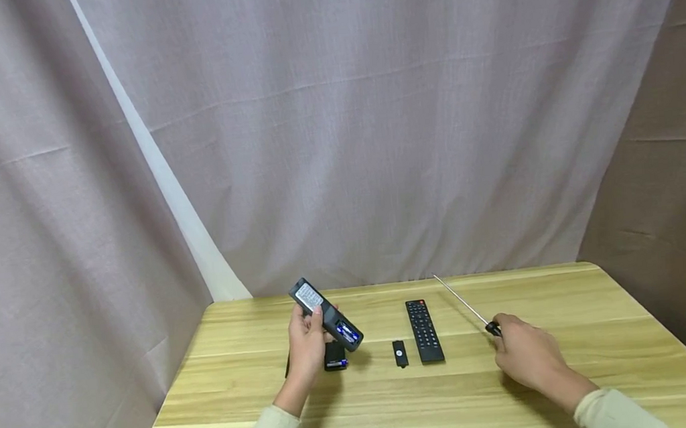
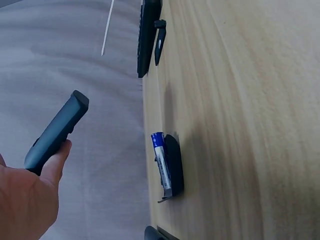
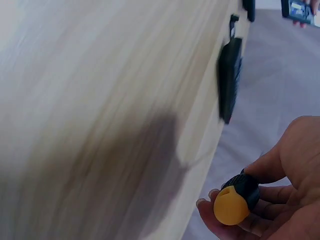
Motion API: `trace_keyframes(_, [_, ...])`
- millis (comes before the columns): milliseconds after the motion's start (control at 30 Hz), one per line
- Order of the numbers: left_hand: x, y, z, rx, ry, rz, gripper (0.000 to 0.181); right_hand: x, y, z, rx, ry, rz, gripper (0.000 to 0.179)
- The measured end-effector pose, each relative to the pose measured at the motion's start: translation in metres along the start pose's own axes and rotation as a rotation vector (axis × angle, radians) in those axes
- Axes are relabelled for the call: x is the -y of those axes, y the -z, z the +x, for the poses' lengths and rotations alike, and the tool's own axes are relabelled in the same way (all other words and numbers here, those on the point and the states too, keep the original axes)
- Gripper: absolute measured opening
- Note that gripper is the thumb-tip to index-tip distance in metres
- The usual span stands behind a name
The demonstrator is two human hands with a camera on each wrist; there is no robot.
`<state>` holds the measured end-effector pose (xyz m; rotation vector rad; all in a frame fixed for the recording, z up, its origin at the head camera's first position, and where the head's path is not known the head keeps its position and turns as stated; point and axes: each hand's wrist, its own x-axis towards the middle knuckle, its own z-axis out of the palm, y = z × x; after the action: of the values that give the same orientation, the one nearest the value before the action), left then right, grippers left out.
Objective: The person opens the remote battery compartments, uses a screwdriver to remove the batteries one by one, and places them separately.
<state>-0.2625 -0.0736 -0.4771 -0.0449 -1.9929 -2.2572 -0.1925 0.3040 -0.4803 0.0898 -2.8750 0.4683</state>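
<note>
No text legible; white label (image 1: 309,296) on held remote (image 1: 331,316): print too small.

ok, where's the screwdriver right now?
In the head view, the screwdriver is held in the right hand, over the right half of the table, to the right of the face-up remote.

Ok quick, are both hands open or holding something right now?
Left hand: holding a black oblong plastic remote control, blue cylindrical batteries exposed.
Right hand: holding a black-and-yellow-handled screwdriver with a thin metal shaft.
</note>
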Motion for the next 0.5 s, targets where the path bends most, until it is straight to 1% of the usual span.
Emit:
trace_keyframes(200, [0.001, -0.003, -0.001, -0.017, 0.021, -0.048, 0.033, 0.023, 0.002, -0.009, 0.014, 0.031, 0.010, 0.028])
trace_keyframes(367, [-0.002, -0.006, 0.003, -0.025, 0.022, -0.064, 0.032, 0.038, 0.001, -0.017, -0.021, 0.084, 0.005, 0.029])
trace_keyframes(500, [-0.006, -0.010, 0.008, -0.013, 0.017, -0.084, 0.031, 0.048, 0.003, -0.020, -0.046, 0.133, 0.001, 0.029])
